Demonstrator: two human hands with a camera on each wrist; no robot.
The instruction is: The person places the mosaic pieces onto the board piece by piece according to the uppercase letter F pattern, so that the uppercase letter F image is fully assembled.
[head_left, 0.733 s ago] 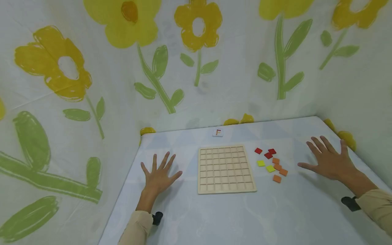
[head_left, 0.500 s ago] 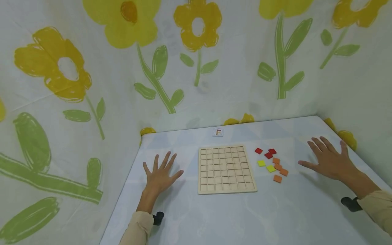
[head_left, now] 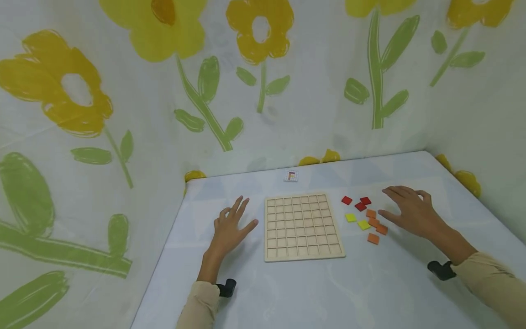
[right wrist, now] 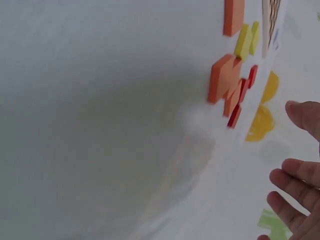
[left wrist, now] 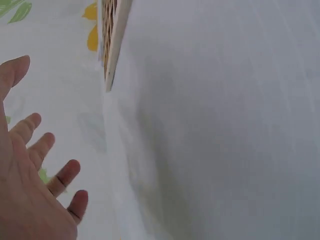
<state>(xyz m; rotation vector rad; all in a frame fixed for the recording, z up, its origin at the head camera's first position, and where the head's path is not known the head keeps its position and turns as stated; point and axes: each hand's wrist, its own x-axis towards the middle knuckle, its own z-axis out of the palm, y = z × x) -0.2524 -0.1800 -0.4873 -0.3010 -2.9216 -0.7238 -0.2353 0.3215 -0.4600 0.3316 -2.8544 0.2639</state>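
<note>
A wooden grid board (head_left: 303, 227) of square recesses lies in the middle of the table. My left hand (head_left: 228, 233) hovers just left of it, fingers spread and slightly bent, holding nothing. To the board's right lie loose square tiles: several orange tiles (head_left: 373, 238), two yellow tiles (head_left: 364, 225) and three red tiles (head_left: 347, 200). My right hand (head_left: 412, 212) is above the table just right of these tiles, thumb apart from the fingers, with nothing in it. The right wrist view shows the orange tiles (right wrist: 220, 80) apart from my fingers (right wrist: 295, 185).
A small card (head_left: 291, 176) with a coloured pattern lies behind the board, near the table's back edge. A flower-printed cloth (head_left: 312, 91) hangs behind the table and along its sides. Bare white tabletop (head_left: 304, 297) stretches in front of the board.
Both hands have moved inward, my left toward the board and my right toward the tiles. Their fingers are less widely spread than before. Board, tiles and card lie as they were.
</note>
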